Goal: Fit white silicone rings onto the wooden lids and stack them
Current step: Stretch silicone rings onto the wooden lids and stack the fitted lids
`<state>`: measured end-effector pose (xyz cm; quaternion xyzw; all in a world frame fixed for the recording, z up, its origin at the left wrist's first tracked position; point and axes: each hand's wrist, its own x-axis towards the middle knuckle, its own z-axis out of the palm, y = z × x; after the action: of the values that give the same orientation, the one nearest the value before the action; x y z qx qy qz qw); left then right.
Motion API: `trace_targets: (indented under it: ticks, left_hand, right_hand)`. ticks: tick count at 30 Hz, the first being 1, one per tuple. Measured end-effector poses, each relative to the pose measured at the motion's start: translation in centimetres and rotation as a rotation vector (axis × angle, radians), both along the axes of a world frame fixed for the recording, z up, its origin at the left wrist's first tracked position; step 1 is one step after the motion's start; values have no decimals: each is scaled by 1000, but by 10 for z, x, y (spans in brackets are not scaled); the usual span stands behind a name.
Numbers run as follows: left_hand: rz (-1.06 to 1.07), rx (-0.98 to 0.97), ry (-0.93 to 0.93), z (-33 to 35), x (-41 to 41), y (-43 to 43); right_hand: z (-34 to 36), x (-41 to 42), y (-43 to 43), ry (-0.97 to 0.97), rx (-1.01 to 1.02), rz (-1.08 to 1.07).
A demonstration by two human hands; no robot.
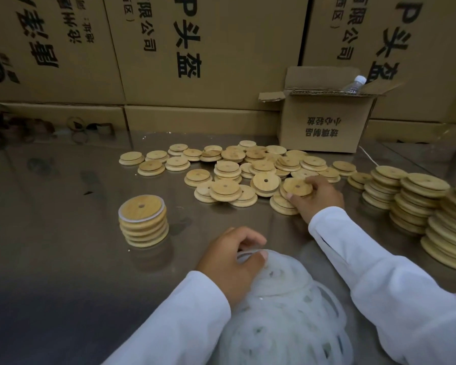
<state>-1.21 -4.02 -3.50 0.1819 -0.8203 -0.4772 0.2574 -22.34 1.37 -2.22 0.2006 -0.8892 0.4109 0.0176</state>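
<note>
Several loose wooden lids (225,167) with centre holes lie scattered across the metal table (63,233). My right hand (315,198) grips one wooden lid (297,187) at the near right edge of that scatter, fingers curled round its rim. My left hand (231,259) rests on top of a heap of white silicone rings (282,312) close to me, its fingertips pinching a ring at the heap's top. A short stack of ringed lids (143,219) stands to the left, a white ring showing under its top lid.
Tall leaning stacks of wooden lids (416,206) fill the right side. A small open cardboard box (324,122) with a water bottle (354,84) stands behind the scatter. Large printed cartons (195,48) wall off the back. Dark objects (11,127) sit far left.
</note>
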Motion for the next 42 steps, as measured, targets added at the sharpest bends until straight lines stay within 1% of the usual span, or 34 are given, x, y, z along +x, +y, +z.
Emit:
trace_targets:
  ticks: [3,5,7,8,11,13,14,17,19,21,23,27,34,37,40,42]
  left_hand:
    - [14,72,15,1,-2,-1]
    - [37,145,41,4,-1,-3]
    - [95,207,83,9,-1,-5]
    - [117,269,117,11,-1,-5]
    - [125,546,228,22,1,-3]
    - [63,693,278,28,5,-3]
    - [30,734,292,29,9,-4]
    - [9,755,304,31,16,-4]
    - [79,761,299,30,18,-3]
    - [132,766,300,29,19,-5]
    - [171,800,309,30,19,-8]
    - [285,830,325,30,19,-17]
    - [281,878,329,27,16,-17]
    - [278,924,337,27,17,-15]
    - [298,1005,335,30,18,-14]
    - [311,1050,341,32,19,-13]
  right_hand:
    - [9,9,9,18,-48,-48]
    - [22,23,19,21,-189,-5]
    - [35,48,30,38,-354,106]
    - [41,63,37,35,-418,192]
    - [50,108,53,-13,-493,477]
    - [46,127,59,-3,-455,569]
    - [41,133,60,7,-431,584]
    - [28,141,58,47,-343,582]
    - [23,141,58,78,-276,608]
    - [20,137,60,55,-240,635]
    - [16,132,61,29,-215,607]
    - [4,123,58,22,-97,426]
    - [-3,123,56,25,37,335]
    - [-2,123,56,6,115,337]
    - [2,125,57,-17,96,334]
    - [3,126,58,-34,36,340]
